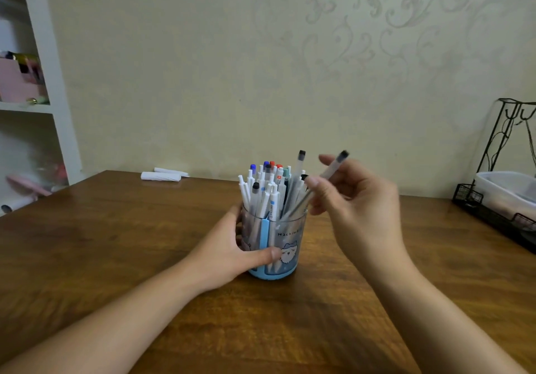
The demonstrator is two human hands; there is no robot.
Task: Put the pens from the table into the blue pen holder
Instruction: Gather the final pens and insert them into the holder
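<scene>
The blue pen holder (285, 246), translucent with a cat picture, stands in the middle of the wooden table (116, 228). Several pens (268, 190) with white barrels and coloured caps stand packed inside it. My left hand (232, 253) grips the holder's left side, thumb across its front. My right hand (353, 196) is just right of the rim and pinches a clear pen with a black cap (333, 167). That pen is tilted, cap up to the right, its lower end among the pens in the holder.
Two rolled white papers (164, 175) lie at the table's far edge by the wall. A black wire rack (493, 208) holding a white container (504, 188) stands at the right edge. A white shelf unit (43, 89) stands to the left.
</scene>
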